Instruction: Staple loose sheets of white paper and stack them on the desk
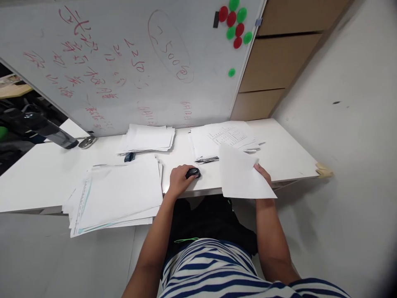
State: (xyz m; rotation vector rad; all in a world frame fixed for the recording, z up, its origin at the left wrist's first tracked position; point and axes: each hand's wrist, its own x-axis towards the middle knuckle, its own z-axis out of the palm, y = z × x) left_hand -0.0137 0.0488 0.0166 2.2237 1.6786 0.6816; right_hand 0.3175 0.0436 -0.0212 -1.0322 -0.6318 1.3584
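Note:
Near the desk's front edge, my left hand (180,181) is closed around a small black rounded object (192,172); most of it shows past the fingers, but its exact kind is unclear. My right hand (263,176) grips white paper (243,176) by its right side, thumb on top and the other fingers hidden underneath. The paper is held partly over the desk edge, apart from the black object. Behind it lies a pile of printed sheets (228,134). Left of my left hand, a large stack of paper (120,192) overhangs the front edge.
Another paper stack (150,137) lies at the back, with a small dark item (129,157) before it. A dark bottle (62,136) and a silvery oval object (87,142) stand at left. A whiteboard (201,87) with magnets rises behind the desk (291,157); cardboard boxes (282,62) are stacked right.

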